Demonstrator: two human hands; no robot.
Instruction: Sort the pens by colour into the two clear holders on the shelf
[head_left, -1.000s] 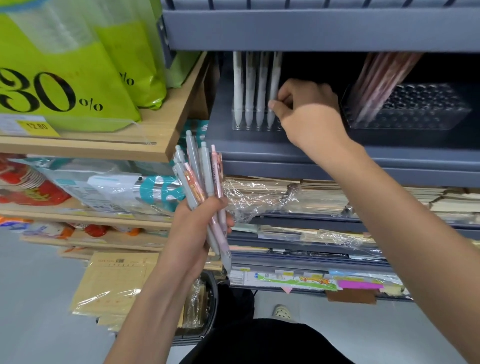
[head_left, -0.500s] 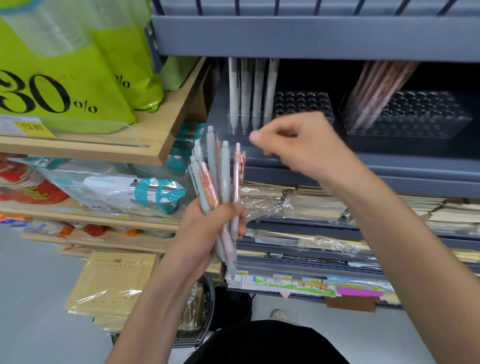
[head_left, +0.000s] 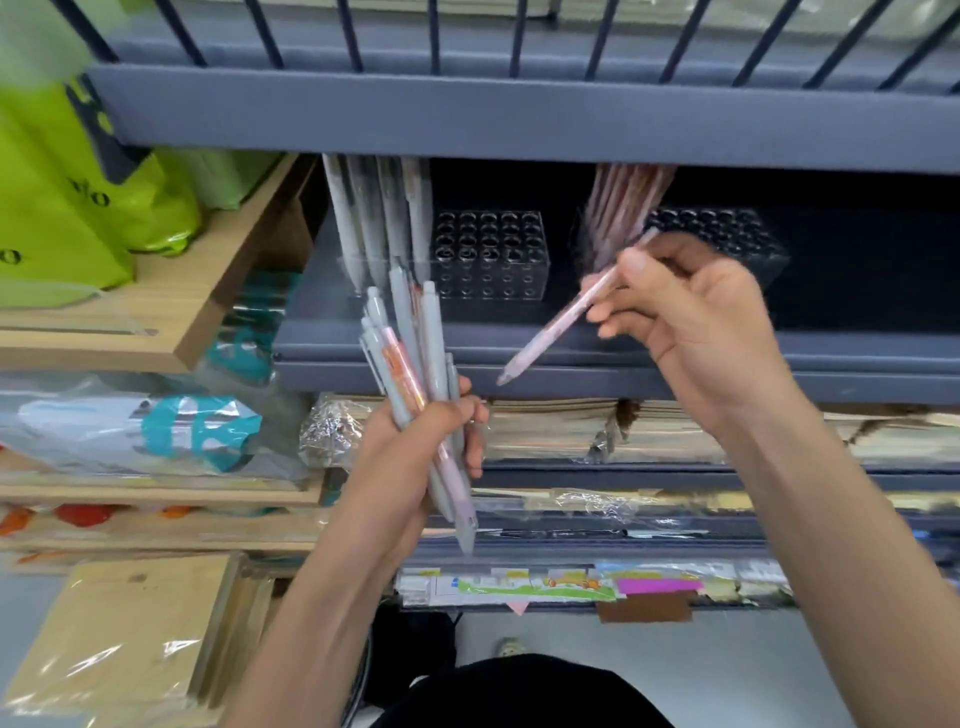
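Left hand (head_left: 410, 447): slim pens (head_left: 415, 343) — right hand (head_left: 696, 332): pink pen (head_left: 550, 330)

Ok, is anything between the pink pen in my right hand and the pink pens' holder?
Nothing visible. The pink pen in the right hand is just in front of that holder, with open holes beside its pens.

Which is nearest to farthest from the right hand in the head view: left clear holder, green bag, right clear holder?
1. Right clear holder, just behind the right hand, which pinches a pink pen.
2. Left clear holder, further left on the same grey shelf.
3. Green bag, far left on the wooden shelf.
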